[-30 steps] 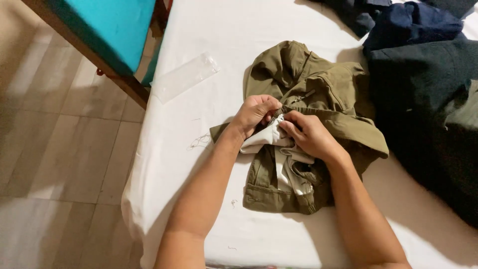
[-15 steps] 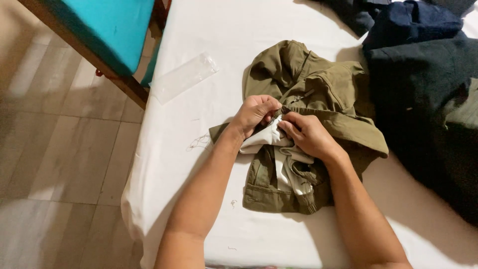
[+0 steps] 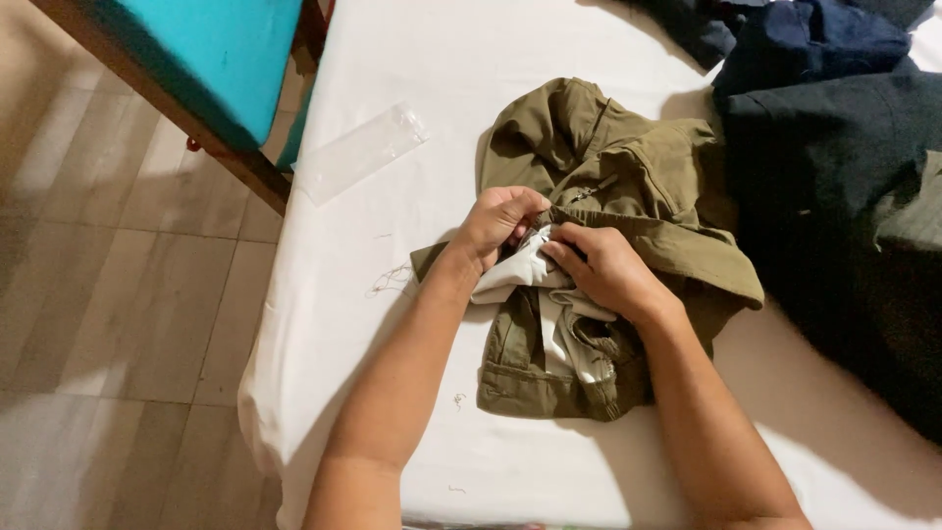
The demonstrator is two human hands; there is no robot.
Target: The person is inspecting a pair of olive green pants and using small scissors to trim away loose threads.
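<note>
Nearest the camera, both forearms reach forward over the white-covered table (image 3: 392,118) and meet at a crumpled olive-green garment (image 3: 628,177) lying at its middle. Pale pocket lining (image 3: 520,270) is turned out of the garment and spills toward the near hem. The left hand (image 3: 500,221) is curled into a loose fist, fingers pinching the lining and the olive edge above it. The right hand (image 3: 608,270) lies just beside it, knuckles up, fingertips pressed together on the same bit of lining; the two hands touch. Beyond, to the left, a clear plastic bag (image 3: 361,152) lies flat; whether anything is inside I cannot tell. At the far right sits a heap of dark blue clothes (image 3: 834,128).
</note>
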